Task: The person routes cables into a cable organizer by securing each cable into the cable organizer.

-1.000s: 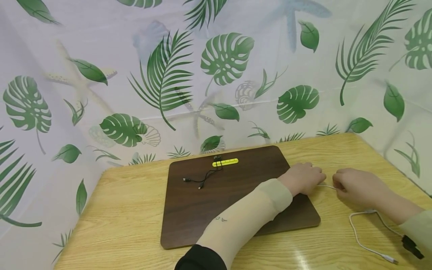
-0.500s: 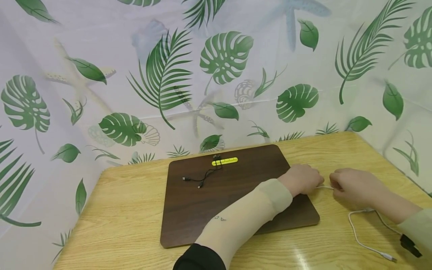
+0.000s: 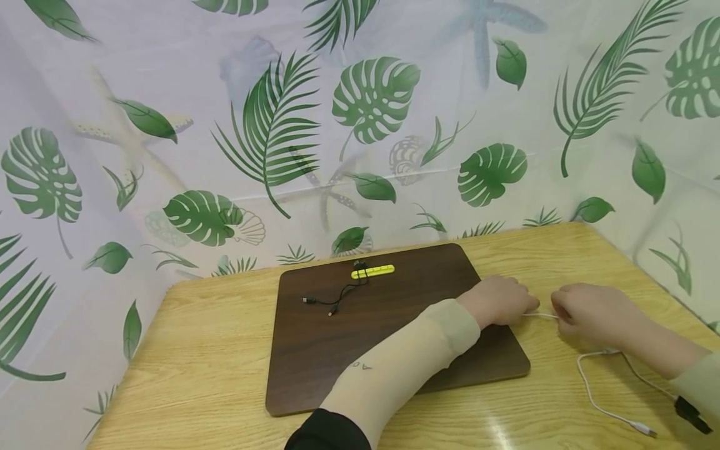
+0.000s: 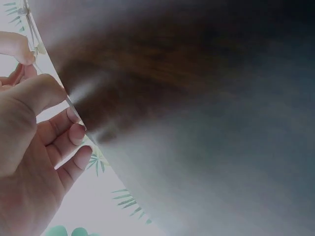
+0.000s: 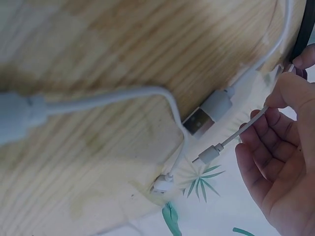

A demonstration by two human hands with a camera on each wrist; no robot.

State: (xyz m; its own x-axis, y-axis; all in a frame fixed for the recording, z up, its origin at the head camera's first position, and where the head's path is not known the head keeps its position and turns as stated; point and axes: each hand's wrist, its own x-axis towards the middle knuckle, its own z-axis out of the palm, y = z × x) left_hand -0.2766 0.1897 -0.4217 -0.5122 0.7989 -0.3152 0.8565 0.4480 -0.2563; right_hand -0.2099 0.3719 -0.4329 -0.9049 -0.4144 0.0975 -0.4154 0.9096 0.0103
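A thin white USB cable [image 3: 541, 315] spans the small gap between my two hands in the head view. My left hand [image 3: 502, 300] pinches it near the right edge of the dark brown board [image 3: 332, 356]. In the left wrist view, the thumb and index finger of the left hand [image 4: 34, 132] meet at that edge. My right hand [image 3: 599, 315] pinches the cable beside the board. From the right hand [image 5: 283, 147], in the right wrist view, a short cable length ends in a small plug [image 5: 209, 155]. A wider USB plug [image 5: 211, 113] hangs close by.
A yellow cable clip strip [image 3: 382, 270] lies near the board's far edge, with black cables [image 3: 345, 290] running from it. Another stretch of white cable [image 3: 587, 387] lies on the wooden table [image 3: 197, 350], right of the board. A leaf-print cloth [image 3: 394, 206] hangs behind.
My hands stay nearly in place, both pinching the white cable; the gap between them narrowed slightly, then widened a little again. The whole view has shifted slightly.
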